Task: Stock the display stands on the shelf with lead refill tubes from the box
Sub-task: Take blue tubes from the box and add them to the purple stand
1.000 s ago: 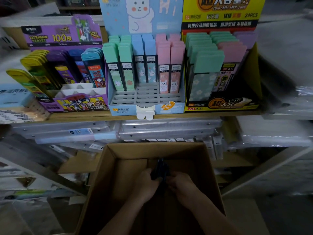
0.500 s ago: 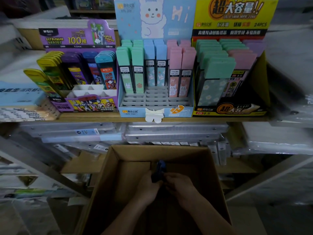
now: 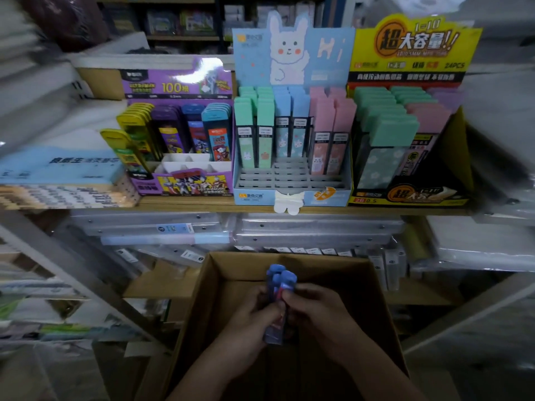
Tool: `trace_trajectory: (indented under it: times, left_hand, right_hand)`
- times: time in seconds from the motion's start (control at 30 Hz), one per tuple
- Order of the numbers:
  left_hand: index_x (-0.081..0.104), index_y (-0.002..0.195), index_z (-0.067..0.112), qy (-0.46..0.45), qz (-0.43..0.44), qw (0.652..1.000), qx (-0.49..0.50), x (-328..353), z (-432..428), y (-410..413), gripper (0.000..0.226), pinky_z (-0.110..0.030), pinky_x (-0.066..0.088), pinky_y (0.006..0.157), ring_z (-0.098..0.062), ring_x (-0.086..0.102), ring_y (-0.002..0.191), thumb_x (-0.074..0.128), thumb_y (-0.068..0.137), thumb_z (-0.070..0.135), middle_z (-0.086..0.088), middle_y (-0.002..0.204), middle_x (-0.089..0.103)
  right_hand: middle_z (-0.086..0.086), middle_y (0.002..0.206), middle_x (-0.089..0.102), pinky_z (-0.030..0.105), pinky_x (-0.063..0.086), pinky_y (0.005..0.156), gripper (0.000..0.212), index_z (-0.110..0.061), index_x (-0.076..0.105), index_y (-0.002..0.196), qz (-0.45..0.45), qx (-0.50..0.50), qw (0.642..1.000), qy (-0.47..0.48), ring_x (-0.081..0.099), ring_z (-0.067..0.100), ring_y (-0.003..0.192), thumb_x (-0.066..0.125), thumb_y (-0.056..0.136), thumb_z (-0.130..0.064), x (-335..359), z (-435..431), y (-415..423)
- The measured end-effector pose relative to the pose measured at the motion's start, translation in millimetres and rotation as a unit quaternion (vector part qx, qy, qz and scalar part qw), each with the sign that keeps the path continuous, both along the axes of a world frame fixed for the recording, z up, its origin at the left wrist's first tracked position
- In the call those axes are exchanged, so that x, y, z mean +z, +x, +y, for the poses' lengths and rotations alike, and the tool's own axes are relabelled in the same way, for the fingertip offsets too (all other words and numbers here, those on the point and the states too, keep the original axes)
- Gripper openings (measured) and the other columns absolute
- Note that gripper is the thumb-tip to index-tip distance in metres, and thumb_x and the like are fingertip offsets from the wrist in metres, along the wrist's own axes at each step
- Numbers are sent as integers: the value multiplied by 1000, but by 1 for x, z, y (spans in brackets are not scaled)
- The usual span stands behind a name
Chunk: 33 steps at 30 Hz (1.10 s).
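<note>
Over the open cardboard box point(image 3: 373, 308), my left hand point(image 3: 252, 316) and my right hand point(image 3: 318, 311) together grip a small bunch of blue lead refill tubes point(image 3: 279, 285), their rounded caps pointing up. On the shelf above stand three display stands. The purple stand point(image 3: 185, 186) at the left holds yellow, purple, blue and teal tubes, with white empty slots at its front. The blue bunny stand point(image 3: 292, 195) in the middle carries green, blue and pink tubes with empty grey slots in front. The yellow stand point(image 3: 411, 198) at the right is nearly full.
The wooden shelf edge point(image 3: 202, 206) runs across above the box. Plastic-wrapped packs point(image 3: 318, 230) fill the level below it. A slanted metal shelf brace point(image 3: 72, 273) lies at the left, and more wrapped goods point(image 3: 486, 250) at the right.
Both hands have risen out of the box with the blue tubes, which now show clearly above the fingers. The view has tilted slightly up toward the shelf.
</note>
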<state>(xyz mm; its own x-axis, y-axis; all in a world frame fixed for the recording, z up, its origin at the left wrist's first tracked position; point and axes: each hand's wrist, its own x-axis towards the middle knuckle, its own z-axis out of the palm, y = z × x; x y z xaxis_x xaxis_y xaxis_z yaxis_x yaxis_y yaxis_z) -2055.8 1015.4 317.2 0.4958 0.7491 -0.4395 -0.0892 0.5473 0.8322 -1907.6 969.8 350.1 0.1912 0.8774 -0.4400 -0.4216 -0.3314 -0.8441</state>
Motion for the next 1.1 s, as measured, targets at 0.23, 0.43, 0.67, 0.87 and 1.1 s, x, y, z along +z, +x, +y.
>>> trace_trajectory:
  times: [0.23, 0.43, 0.67, 0.87, 1.1]
  left_hand:
    - [57, 125, 20, 37, -53, 996, -67, 67, 2, -34, 40, -37, 60, 74, -29, 73, 91, 71, 88, 22, -18, 106, 75]
    - [68, 111, 31, 151, -44, 986, -52, 109, 4, -66, 25, -31, 60, 70, -25, 75, 84, 75, 87, 33, -13, 104, 77]
    - [74, 108, 19, 165, -91, 982, -27, 160, 15, -103, 34, -25, 57, 58, -21, 74, 74, 74, 77, 33, -12, 91, 76]
    - [69, 119, 18, 185, -134, 973, -12, 194, 26, -125, 42, -31, 61, 64, -23, 75, 81, 69, 81, 37, -15, 101, 77]
    - [68, 121, 16, 196, -198, 959, 43, 221, 45, -143, 34, -30, 61, 65, -29, 77, 89, 64, 90, 28, -14, 111, 77]
  right_hand:
    - [3, 71, 72, 18, 46, 53, 11, -16, 80, 97, -138, 61, 986, 74, 61, 9, 61, 73, 89, -14, 58, -1, -19]
    - [4, 72, 69, 22, 47, 58, 12, -18, 77, 90, -229, 76, 960, 143, 60, 12, 65, 68, 94, -24, 99, -4, -41]
    - [9, 80, 69, 26, 50, 61, 30, -6, 74, 91, -210, 74, 946, 234, 61, 18, 72, 64, 94, -35, 152, 4, -65]
    - [7, 68, 70, 25, 50, 52, 28, -4, 72, 84, -261, 18, 924, 279, 63, 16, 57, 76, 87, -31, 189, 28, -94]
    - [20, 74, 69, 30, 50, 50, 14, -12, 68, 80, -218, -21, 921, 323, 64, 23, 59, 78, 86, -20, 222, 64, -103]
